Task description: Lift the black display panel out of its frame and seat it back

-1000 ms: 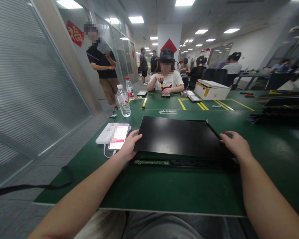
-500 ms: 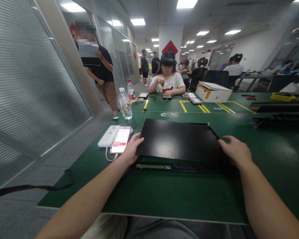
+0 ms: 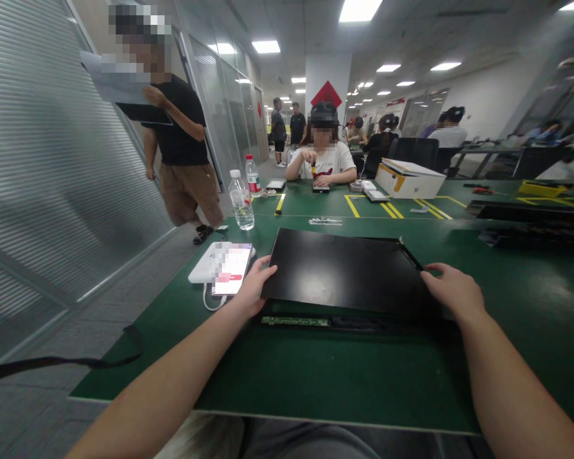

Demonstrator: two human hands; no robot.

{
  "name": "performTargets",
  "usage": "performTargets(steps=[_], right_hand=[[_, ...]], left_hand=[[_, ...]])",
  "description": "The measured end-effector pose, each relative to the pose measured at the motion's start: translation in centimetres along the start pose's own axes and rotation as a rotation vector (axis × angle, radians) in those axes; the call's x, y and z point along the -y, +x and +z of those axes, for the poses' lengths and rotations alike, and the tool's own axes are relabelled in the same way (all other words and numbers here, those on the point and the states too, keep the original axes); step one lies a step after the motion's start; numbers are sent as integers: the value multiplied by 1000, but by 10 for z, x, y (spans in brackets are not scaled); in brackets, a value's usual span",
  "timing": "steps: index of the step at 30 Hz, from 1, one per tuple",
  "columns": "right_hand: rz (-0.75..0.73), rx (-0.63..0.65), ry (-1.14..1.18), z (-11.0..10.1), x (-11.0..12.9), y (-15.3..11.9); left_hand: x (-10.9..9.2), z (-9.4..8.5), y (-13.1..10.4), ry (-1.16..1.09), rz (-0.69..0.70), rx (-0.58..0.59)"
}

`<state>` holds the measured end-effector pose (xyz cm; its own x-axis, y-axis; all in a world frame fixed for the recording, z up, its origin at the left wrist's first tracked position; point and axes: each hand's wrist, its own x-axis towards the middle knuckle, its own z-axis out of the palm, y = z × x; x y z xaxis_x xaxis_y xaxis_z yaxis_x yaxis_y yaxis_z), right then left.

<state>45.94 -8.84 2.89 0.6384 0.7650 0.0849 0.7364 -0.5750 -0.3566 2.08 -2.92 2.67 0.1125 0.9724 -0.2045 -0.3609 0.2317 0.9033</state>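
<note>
A flat black panel [image 3: 337, 268], glossy and rectangular, is tilted above a black frame [image 3: 387, 325], its near edge raised off the frame. My left hand [image 3: 254, 287] is closed on the panel's left edge, thumb on top and fingers underneath. At the right side my right hand [image 3: 454, 292] grips the edge, thumb on the near face; whether its fingers also touch the frame is hidden. Below the panel's near edge, a narrow green circuit board [image 3: 294, 322] shows in the frame's left part. The rest of the frame's inside is covered.
Left of the panel lie a lit phone [image 3: 232, 269] on a cable and a white device [image 3: 205, 261]. Two water bottles [image 3: 242, 201] stand behind them. Across the green table [image 3: 335, 389] a person works with a tool near a white box [image 3: 411, 178]. Dark parts [image 3: 530, 236] lie right.
The standing person at the left has stepped nearer and further left with the papers. My hands and the black panel have hardly moved. At far right a dark piece has shifted left.
</note>
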Motion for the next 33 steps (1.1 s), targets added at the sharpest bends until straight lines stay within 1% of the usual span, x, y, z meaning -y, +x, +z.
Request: performTargets(steps=[5,12,22,25,33], right_hand=[[-35,-20,-52,2,-1,1],[-47,27,-111,-2,3,1],[-43,80,-158,-5,11,0],[-44,91,-186,-7,13,-1],[-67,104,-247,-9,16,-2]], left_hand=[[0,1,0,7,-11,-3],[-3,4,-4,3,-24,-36],[-3,4,-6,-4,-60,-32],[-3,3,-6,0,-55,-20],[1,6,-2,-12,-17,-49]])
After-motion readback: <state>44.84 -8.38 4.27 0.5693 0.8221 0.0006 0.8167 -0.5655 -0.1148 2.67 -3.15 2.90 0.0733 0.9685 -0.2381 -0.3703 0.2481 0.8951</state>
